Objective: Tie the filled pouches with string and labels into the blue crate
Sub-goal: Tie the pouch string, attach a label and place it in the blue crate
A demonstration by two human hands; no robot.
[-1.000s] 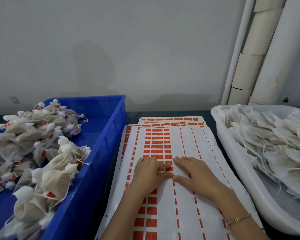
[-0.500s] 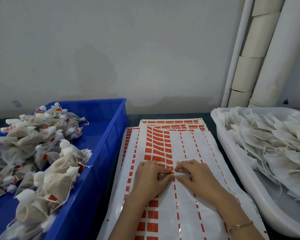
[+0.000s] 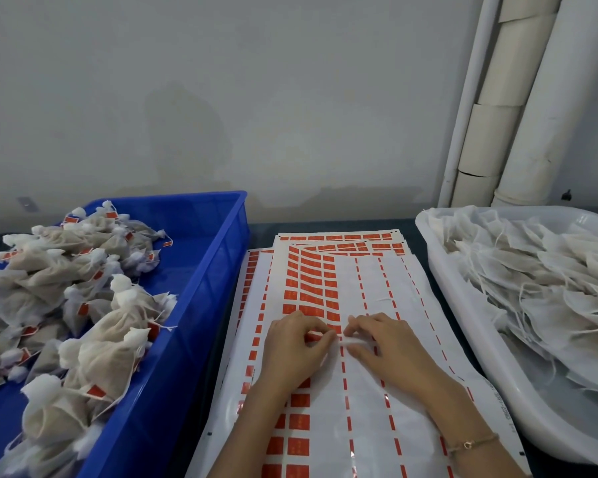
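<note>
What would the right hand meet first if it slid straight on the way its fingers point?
The left hand: the right hand points leftward at the left fingers, close by on the label sheet. Both seem level, so probably nothing comes between.

Two bare forearms reach in over the white backing sheet of orange-red rectangular labels (image 3: 366,426). The right hand (image 3: 390,350) has at its wrist, near that sheet's lower right edge, a thin brownish cord bracelet (image 3: 470,443) with a small gold-coloured ring-shaped clasp on top. The left hand (image 3: 296,353) and its forearm, over the sheet's left half, are bare.
</note>
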